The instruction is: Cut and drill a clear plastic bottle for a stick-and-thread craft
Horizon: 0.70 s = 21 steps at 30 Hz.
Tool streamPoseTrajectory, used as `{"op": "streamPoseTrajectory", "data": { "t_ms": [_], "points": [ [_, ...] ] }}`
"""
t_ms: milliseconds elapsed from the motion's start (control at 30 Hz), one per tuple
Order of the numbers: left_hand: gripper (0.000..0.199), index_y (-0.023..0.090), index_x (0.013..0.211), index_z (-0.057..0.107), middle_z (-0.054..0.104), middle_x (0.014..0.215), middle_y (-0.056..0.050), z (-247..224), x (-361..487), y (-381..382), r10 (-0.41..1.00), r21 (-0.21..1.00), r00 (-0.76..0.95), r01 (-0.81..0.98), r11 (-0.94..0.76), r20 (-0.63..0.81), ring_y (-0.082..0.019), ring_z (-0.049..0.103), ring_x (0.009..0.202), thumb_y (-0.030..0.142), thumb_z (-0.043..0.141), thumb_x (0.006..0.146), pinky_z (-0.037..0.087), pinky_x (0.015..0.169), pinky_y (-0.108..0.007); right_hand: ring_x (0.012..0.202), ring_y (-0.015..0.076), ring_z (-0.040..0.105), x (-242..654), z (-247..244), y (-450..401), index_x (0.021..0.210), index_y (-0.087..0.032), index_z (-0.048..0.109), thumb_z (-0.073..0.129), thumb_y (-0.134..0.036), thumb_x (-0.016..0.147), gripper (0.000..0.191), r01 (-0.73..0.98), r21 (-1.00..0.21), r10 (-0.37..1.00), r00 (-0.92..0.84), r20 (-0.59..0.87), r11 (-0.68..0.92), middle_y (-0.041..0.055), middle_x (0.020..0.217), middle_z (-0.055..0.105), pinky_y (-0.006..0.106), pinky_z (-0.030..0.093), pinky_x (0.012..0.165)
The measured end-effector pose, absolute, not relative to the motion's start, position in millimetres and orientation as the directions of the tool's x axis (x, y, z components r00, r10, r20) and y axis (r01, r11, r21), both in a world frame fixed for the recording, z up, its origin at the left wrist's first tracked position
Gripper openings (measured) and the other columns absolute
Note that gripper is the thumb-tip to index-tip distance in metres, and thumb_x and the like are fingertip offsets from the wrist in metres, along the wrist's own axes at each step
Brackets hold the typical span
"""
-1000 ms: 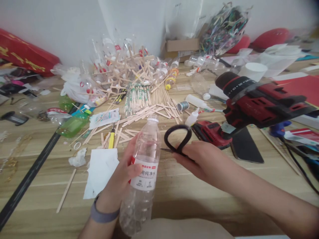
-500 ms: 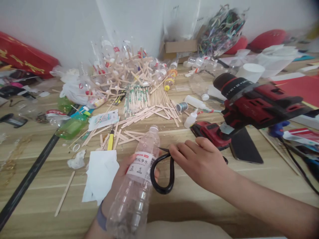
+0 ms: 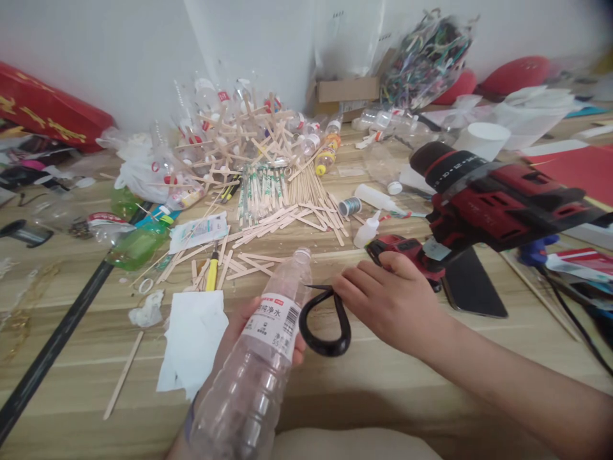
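My left hand [image 3: 240, 319] is wrapped round a clear plastic bottle [image 3: 239, 390] with a white label, tilted with its capped neck pointing away from me. In my right hand [image 3: 383, 300] is a pair of black-handled scissors [image 3: 345, 332], gripped near the pivot, one handle loop hanging below the fingers. Their dark pointed tip lies at the bottle's shoulder, just above the label; whether it has pierced the plastic I cannot tell. The fingers of my left hand are partly hidden behind the bottle.
A red cordless drill [image 3: 498, 198] stands at the right beside a dark phone [image 3: 472, 284]. Wooden sticks [image 3: 287, 217] and several bottles are heaped at the back. On the left are white paper [image 3: 191, 338], a yellow-handled cutter [image 3: 212, 271], a green bottle [image 3: 141, 243] and a long black bar [image 3: 57, 345].
The bottle has turned in my left hand, so more of the label's barcode side shows. My right hand and the scissors have shifted slightly right and up.
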<state>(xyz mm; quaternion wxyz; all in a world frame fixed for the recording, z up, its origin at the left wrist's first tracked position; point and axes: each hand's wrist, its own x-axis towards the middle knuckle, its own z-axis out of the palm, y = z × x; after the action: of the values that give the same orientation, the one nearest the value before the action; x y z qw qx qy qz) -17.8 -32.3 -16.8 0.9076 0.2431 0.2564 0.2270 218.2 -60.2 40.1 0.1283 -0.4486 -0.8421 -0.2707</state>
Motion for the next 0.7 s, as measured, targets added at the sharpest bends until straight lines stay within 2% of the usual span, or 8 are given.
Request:
{"op": "streamPoseTrajectory", "data": {
  "t_ms": [100,233,400,533,633,700],
  "points": [
    [0.047,0.01,0.098,0.074,0.078,0.083,-0.009,-11.6,-18.1,-33.1,0.467,0.432,0.812,-0.302,0.85,-0.351,-0.02,0.073,0.073,0.052,0.064,0.081,0.052,0.063,-0.023,0.055,0.017,0.047,216.7,40.8,-58.5,0.068,-0.02,0.057,0.039,-0.005,0.093,0.035,0.828,0.312,0.699,-0.56,0.444,0.465,-0.0005,0.057,0.057,0.033,0.029,0.067],
    [0.051,0.008,0.104,0.072,0.079,0.084,-0.013,-5.0,-18.3,-35.5,0.464,0.358,0.786,-0.33,0.873,-0.408,-0.02,0.073,0.071,0.051,0.07,0.076,0.05,0.057,-0.022,0.049,0.0156,0.047,214.4,39.4,-56.7,0.065,-0.019,0.055,0.044,-0.007,0.092,0.032,0.85,0.275,0.736,-0.526,0.426,0.449,-0.0014,0.054,0.055,0.033,0.027,0.064],
    [0.059,0.008,0.111,0.069,0.077,0.077,-0.012,-6.8,-16.3,-38.7,0.508,0.396,0.722,-0.342,0.852,-0.47,-0.02,0.072,0.065,0.053,0.07,0.073,0.049,0.054,-0.022,0.045,0.0152,0.048,213.9,37.2,-54.2,0.072,-0.018,0.059,0.047,-0.027,0.098,0.031,0.876,0.137,0.817,-0.481,0.317,0.463,-0.0004,0.053,0.062,0.035,0.026,0.062],
    [0.057,0.01,0.11,0.068,0.076,0.075,-0.011,-13.7,-14.9,-41.8,0.547,0.45,0.679,-0.34,0.826,-0.49,-0.019,0.071,0.064,0.056,0.065,0.076,0.046,0.053,-0.021,0.051,0.0199,0.055,213.4,38.4,-54.3,0.074,-0.018,0.063,0.055,-0.034,0.094,0.026,0.917,0.026,0.895,-0.395,0.208,0.398,0.0032,0.057,0.066,0.033,0.029,0.06],
    [0.061,0.01,0.11,0.068,0.076,0.073,-0.011,-21.1,-15.8,-43.9,0.575,0.461,0.66,-0.367,0.808,-0.483,-0.02,0.07,0.061,0.06,0.064,0.075,0.046,0.051,-0.022,0.063,0.0232,0.061,211.5,43.0,-54.1,0.073,-0.018,0.064,0.059,-0.033,0.091,0.024,0.939,-0.117,0.945,-0.311,0.103,0.322,0.006,0.065,0.069,0.03,0.031,0.057],
    [0.06,0.01,0.108,0.068,0.076,0.074,-0.012,-24.4,-16.9,-45.2,0.57,0.456,0.661,-0.364,0.812,-0.488,-0.021,0.07,0.062,0.06,0.065,0.074,0.047,0.051,-0.023,0.063,0.0218,0.062,210.7,46.5,-53.0,0.071,-0.018,0.062,0.057,-0.032,0.092,0.025,0.928,-0.272,0.965,-0.263,0.006,0.255,0.0055,0.064,0.068,0.028,0.032,0.055]
  ]
}}
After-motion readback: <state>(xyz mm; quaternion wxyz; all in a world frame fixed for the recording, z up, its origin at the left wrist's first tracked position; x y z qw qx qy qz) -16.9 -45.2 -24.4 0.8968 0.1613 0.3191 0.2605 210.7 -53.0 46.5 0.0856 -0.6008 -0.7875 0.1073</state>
